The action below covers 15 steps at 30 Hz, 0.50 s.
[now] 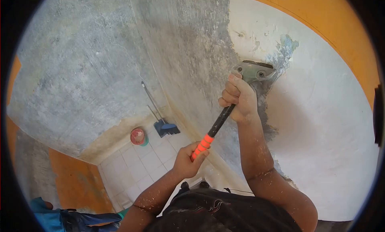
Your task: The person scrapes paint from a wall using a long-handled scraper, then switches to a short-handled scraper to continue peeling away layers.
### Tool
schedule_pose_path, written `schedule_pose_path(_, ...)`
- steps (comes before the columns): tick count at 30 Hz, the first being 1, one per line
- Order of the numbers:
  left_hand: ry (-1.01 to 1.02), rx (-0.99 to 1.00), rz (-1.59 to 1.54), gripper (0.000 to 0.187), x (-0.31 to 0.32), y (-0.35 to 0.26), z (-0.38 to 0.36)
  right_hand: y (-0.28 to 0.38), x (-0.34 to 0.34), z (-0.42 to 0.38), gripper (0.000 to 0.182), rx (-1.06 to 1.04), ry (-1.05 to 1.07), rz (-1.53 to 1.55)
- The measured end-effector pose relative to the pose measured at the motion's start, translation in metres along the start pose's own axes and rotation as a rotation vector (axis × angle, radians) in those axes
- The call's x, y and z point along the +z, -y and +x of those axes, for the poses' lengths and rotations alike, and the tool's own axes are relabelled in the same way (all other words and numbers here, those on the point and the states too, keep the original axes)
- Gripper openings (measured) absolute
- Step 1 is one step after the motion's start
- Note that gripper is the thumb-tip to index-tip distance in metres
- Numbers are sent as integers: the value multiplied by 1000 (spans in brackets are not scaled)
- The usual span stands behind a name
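Note:
A long-handled scraper [220,121] has a black shaft, an orange ribbed grip at its lower end and a grey-green head [253,71] with screws. Its head lies against the wall where white paint [313,123] borders bare grey plaster [196,59]. My right hand [242,96] is closed round the upper shaft just under the head. Lower down, my left hand [190,160] wraps round the orange grip. Pale dust and flakes cover both forearms.
On the white tiled floor [138,164] below stand a red bucket [137,136] and a blue broom and dustpan [165,127] leaning at the corner. Blue cloth items [76,220] lie at lower left. Orange paint [349,19] edges the wall at upper right.

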<state>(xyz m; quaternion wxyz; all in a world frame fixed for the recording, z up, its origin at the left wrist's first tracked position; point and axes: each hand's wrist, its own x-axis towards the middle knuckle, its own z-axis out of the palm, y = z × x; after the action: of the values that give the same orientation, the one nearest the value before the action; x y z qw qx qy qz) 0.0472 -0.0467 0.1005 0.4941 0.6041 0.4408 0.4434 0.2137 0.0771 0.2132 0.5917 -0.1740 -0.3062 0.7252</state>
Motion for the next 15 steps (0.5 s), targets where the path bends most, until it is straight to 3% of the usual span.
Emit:
schedule_pose_path(3, 17, 7, 13, 25, 8, 6, -12, -7, -8, -14, 19, -19, -79, 33)
schedule_pose_path(4, 15, -127, -30, 24, 9, 9, -20, -10, -15, -19, 19, 5, -60, 38)
schedule_pose_path(5, 12, -109, -24, 24, 7, 6, -12, -6, -12, -12, 19, -6, -44, 35)
schedule_pose_path(8, 66, -146, -199, 24, -1, -1, -1, -2, 3, -1, 17, -8, -57, -52)
schedule_pose_path(11, 18, -66, 19, 25, -11, -6, -2, -8, 0, -3, 17, -48, -26, 48)
schedule_pose_path(15, 19, -103, -20, 24, -1, 8, -10, -11, -10, -15, 17, -1, -87, -14)
